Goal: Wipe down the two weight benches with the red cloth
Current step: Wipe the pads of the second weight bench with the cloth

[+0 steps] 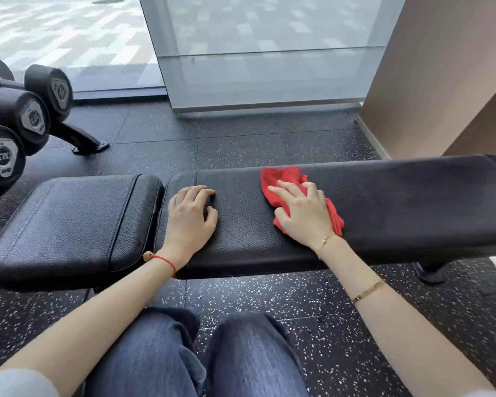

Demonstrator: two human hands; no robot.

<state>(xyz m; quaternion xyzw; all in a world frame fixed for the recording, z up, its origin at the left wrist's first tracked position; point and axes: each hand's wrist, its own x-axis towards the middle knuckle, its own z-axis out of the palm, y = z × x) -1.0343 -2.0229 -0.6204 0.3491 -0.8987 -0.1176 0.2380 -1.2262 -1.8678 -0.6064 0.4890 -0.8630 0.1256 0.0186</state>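
Fingers of your right hand (pixel 304 213) were spread flat, pressing the red cloth (pixel 287 181) onto the long pad of the bench surface (pixel 398 202), not gripping it. The cloth lay bunched under your palm, poking out beyond the fingertips and beside the wrist. It looked soft and light, likely to ruck up, so you probably needed broad palm pressure. Your left hand (pixel 191 213) rested loosely curled and empty beside the seat pad (pixel 69 219).
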